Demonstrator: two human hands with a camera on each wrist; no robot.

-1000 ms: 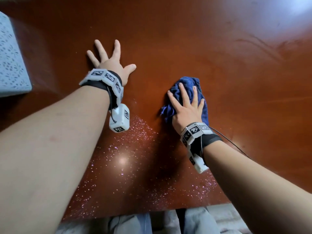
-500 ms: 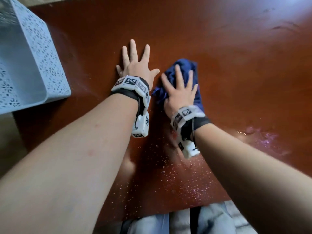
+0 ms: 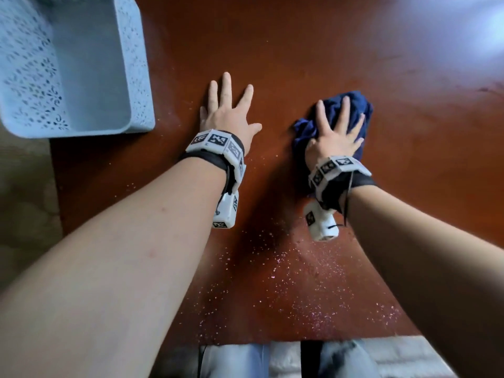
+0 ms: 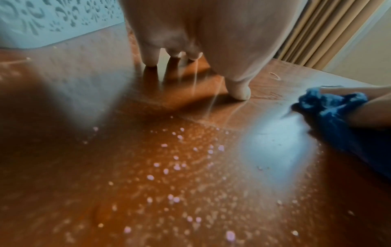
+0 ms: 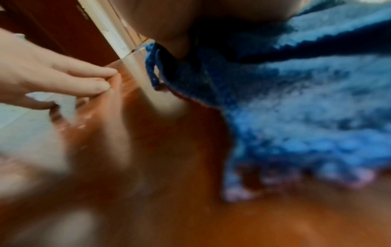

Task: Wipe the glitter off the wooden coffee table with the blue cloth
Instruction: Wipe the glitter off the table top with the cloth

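Note:
The crumpled blue cloth (image 3: pixel 354 110) (image 4: pixel 338 113) (image 5: pixel 296 117) lies on the reddish wooden table (image 3: pixel 300 50). My right hand (image 3: pixel 335 132) presses flat on it with straight, spread fingers. My left hand (image 3: pixel 227 110) (image 4: pixel 201 58) rests flat on the bare wood to the cloth's left, fingers spread and holding nothing. Pink glitter (image 3: pixel 294 285) (image 4: pixel 173 167) is scattered over the near part of the table, between my forearms and toward the front edge. A few pink specks cling to the cloth's near hem (image 5: pixel 359 180).
A pale blue perforated plastic basket (image 3: pixel 136 77) (image 4: pixel 42 20) stands at the table's far left corner, close to my left hand. The table's front edge runs just above my knees (image 3: pixel 245 358). A beige curtain (image 4: pixel 317 33) hangs beyond the far edge.
My right hand has slid the cloth to the left and then back to the right, away from my left hand. The thick glitter patch between my arms has thinned. The view has turned left, showing the basket.

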